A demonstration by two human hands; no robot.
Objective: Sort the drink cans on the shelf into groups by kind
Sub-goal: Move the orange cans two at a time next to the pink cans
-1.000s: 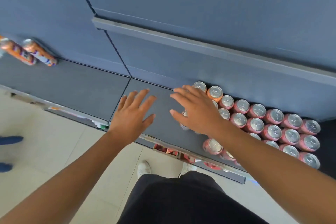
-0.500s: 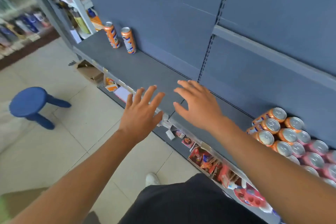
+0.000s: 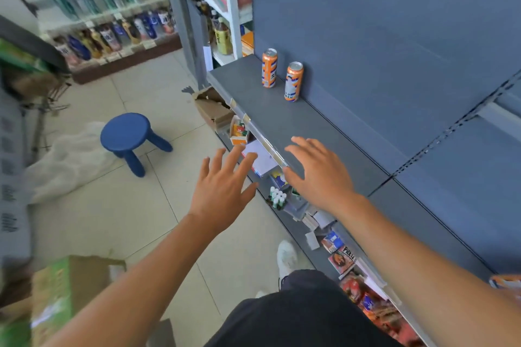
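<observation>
Head view of a grey shelf [image 3: 282, 118] in a shop aisle. 2 tall orange cans with blue-and-white labels stand upright along the back edge near the shelf's far left corner: the far can [image 3: 269, 68] and the near can [image 3: 294, 81], close together but not touching. A sliver of 1 more orange can [image 3: 506, 283] shows at the frame's right edge; whether other cans stand beyond it cannot be told from this view.

Progress, as a judgement: the 2 orange cans look like the start of 1 group at the left end, and the long stretch of shelf between them and the right edge carries nothing, so most of the sorting probably remains.

Grip: the left hand [image 3: 222, 187] is spread wide, fingers fanned, palm down, out in front of the shelf's front edge above the floor; it holds and touches nothing. The right hand [image 3: 320, 172] is likewise open and flat, hovering over the front edge of the shelf with its fingertips [image 3: 298, 142] pointing toward the 2 cans, well apart from them; it holds nothing. A blue stool [image 3: 127, 132] stands on the tiled floor to the left.
</observation>
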